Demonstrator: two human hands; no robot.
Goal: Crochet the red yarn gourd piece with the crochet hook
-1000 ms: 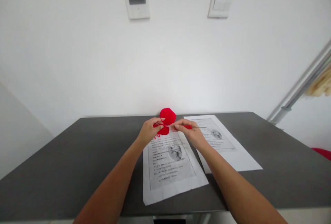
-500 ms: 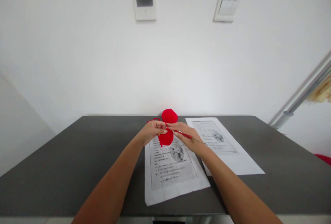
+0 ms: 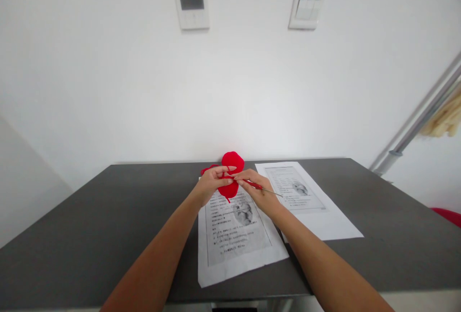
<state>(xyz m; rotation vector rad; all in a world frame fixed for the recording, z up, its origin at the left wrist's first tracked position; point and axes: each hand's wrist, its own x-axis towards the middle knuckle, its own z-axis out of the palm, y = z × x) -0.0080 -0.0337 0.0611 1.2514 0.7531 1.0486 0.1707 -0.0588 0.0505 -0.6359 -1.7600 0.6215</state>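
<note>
My left hand (image 3: 211,183) pinches a rounded red crochet piece (image 3: 229,190) between thumb and fingers, with a strand of red yarn running over the fingers. In my right hand (image 3: 256,189) is a crochet hook (image 3: 256,186) with a red grip and a metal shaft that sticks out back past the hand. Its front tip meets the upper edge of the piece, where fingers hide the stitches. Right behind the hands, against the wall, sits a ball of red yarn (image 3: 233,159). A short yarn tail hangs below the piece.
Under the hands a printed sheet (image 3: 245,266) lies on the dark table (image 3: 108,235). A second printed sheet (image 3: 334,223) lies to its right. On the wall are a panel with a screen (image 3: 193,14) and a light switch (image 3: 305,14). A grey pole (image 3: 414,125) slants at the right.
The view has shifted slightly, moving the scene left. My left fingers have lifted and straightened a little with the yarn. The crochet piece has tilted, and its tail now hangs further right.
</note>
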